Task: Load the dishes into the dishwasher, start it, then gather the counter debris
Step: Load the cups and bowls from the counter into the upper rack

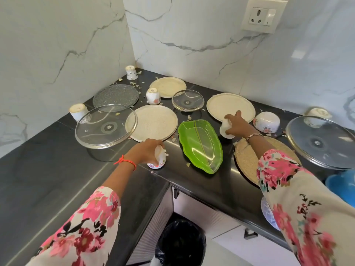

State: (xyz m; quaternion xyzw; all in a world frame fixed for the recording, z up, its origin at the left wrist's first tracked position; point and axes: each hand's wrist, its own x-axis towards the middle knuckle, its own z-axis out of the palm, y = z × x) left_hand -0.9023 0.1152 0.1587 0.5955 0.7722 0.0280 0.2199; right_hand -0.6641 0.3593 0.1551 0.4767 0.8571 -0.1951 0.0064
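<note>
My left hand grips a cup at the worktop's front edge; my right hand grips another cup beside the green tray.

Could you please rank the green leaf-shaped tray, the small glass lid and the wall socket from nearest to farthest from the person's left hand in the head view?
From the left hand:
1. Green leaf-shaped tray, just to its right on the counter.
2. Small glass lid, farther back, among the plates.
3. Wall socket, high on the back wall, upper right.
</note>
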